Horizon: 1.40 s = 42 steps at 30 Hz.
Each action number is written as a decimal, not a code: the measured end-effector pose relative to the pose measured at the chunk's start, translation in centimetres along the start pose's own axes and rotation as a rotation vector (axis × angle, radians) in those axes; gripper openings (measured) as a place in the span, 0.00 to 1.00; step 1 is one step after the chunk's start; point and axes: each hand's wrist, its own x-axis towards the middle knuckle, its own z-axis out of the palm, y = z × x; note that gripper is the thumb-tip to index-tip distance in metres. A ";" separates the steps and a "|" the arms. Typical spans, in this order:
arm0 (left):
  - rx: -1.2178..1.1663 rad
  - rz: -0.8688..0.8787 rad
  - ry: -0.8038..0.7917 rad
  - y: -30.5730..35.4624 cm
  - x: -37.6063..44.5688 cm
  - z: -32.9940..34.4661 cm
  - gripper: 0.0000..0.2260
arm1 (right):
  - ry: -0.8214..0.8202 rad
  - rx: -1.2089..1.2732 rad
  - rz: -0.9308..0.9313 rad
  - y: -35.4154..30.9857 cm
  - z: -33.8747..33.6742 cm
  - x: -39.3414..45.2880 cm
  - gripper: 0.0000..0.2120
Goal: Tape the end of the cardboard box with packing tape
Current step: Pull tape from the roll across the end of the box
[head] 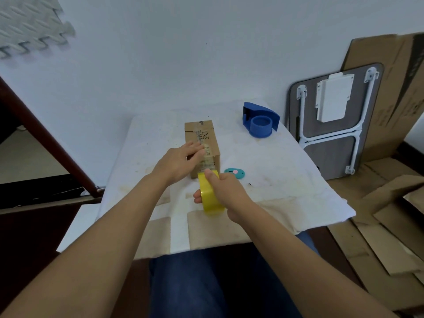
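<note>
Forearms fill the bottom of the view, both reaching out over a desk (142,138) under a white cloth. Right hand (226,191) has its grip wrapped on the yellow packing tape roll (210,198), thumb on top and fingers under, roll on edge just in front of the box's near end. Left hand (177,162) lies flat, fingers (195,149) spread and pressed on the near top of the cardboard box (203,143), holding nothing, pinning a clear strip (206,162) that runs from the top down over the near end toward the roll.

Box sits mid-desk, long axis pointing away from the camera. Older tape shows along its top seam.

Step looks like: strip anchored on top, being drawn down the end face. Not cut yet, roll looks attached.

Next probably needs tension kept on the roll, strip carried to the bottom edge, smoothed flat, then severed. Small teal cutter (234,173) lies just right of the box, near the right hand. Blue dispenser (260,122) sits at the far right of the desk, empty, well apart from the hands.

Risk: tape wrinkling or sticking crooked if tension drops.
</note>
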 end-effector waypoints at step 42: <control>0.197 0.252 0.227 -1.1 0.5 2.2 0.21 | -0.183 0.177 0.066 1.3 -1.3 1.4 0.13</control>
